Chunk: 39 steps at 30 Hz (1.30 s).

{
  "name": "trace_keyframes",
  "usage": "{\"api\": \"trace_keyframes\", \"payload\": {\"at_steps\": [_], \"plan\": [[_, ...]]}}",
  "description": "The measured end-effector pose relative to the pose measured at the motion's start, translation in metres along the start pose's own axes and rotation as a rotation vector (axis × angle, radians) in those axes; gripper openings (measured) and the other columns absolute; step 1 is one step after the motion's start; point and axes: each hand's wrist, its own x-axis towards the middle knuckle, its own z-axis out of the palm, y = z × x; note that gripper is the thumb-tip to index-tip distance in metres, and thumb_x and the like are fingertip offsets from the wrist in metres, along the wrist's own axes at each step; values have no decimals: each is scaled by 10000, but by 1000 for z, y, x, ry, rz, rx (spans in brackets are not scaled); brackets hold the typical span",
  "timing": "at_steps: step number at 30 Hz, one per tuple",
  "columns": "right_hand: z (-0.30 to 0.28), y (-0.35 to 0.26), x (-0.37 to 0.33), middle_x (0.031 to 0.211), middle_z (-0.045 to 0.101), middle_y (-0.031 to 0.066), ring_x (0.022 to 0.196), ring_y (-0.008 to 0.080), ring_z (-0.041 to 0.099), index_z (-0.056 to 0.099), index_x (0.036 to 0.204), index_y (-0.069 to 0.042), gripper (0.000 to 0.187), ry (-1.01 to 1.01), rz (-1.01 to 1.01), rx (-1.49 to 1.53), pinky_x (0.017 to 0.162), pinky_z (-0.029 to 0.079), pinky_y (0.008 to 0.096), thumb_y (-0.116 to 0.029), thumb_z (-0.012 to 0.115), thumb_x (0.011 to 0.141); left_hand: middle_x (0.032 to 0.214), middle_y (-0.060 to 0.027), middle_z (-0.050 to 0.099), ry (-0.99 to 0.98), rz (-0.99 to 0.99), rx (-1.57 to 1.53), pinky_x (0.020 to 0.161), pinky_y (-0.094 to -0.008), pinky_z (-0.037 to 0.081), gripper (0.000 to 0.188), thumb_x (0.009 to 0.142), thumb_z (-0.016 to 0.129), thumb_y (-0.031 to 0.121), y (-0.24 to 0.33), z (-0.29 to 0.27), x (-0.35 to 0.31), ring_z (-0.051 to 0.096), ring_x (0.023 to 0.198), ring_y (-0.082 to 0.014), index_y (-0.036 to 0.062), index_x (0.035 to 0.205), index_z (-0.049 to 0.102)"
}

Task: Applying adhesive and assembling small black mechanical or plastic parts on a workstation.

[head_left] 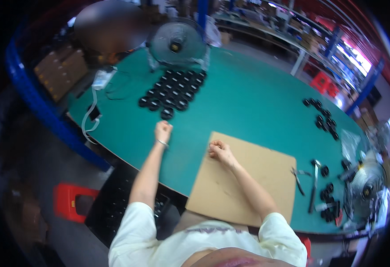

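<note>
My left hand [163, 132] reaches forward over the green table with its fingers curled closed. Just beyond its knuckles sits a black round part [167, 113], the nearest of a group of black round parts [175, 92] laid out in slanting rows. Whether the fingers touch that part or hold anything, I cannot make out. Above the far left area of a brown cardboard sheet [253, 178], my right hand [221, 152] is closed in a loose pinch. Anything between its fingertips is too small or hidden to name.
Pliers [298, 181] and a hammer [314, 184] lie right of the cardboard, near more black parts [328, 196]. Another black cluster [324, 118] is at the far right. Fans stand at the back [176, 44] and right [367, 189]. A white power strip [103, 79] lies far left.
</note>
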Motion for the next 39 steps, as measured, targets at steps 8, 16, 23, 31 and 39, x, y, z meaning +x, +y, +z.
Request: {"api": "trace_keyframes", "payload": {"at_steps": [8,16,23,31,39], "plan": [[-157,21,-142,760,582,84,677,142,542,577,855,9,227,527,-284,-542,604,437,270,-208,548,797,1012,-140,599,-103,-136,41,813,-318,430,363,758,629,344,-14,-15,6,566,928,-230,-9,841,634],[-154,41,-181,793,538,137,707,246,564,550,786,18,117,681,-425,-628,643,461,320,-98,550,767,1022,-133,587,-213,26,57,784,-298,430,342,819,594,263,0,-2,-32,558,891,-192,-17,623,564],[-155,39,-188,805,539,118,726,230,557,553,794,13,112,658,-419,-563,663,456,314,-97,548,770,965,-110,594,-234,-94,-78,748,-265,422,349,832,578,249,-1,-10,-38,547,863,-150,-22,615,542],[-154,41,-186,790,547,96,673,182,555,560,811,1,106,664,-431,-556,615,456,281,-102,561,784,945,-107,597,-211,-102,-46,724,-259,419,363,839,566,263,8,-11,-39,549,833,-149,-27,620,544],[-157,39,-189,811,546,128,721,252,550,565,782,8,160,695,-369,-620,647,448,333,-150,546,795,818,-37,595,-195,-157,-119,682,-218,419,292,832,586,247,21,-8,-45,511,718,-89,-37,895,617]]}}
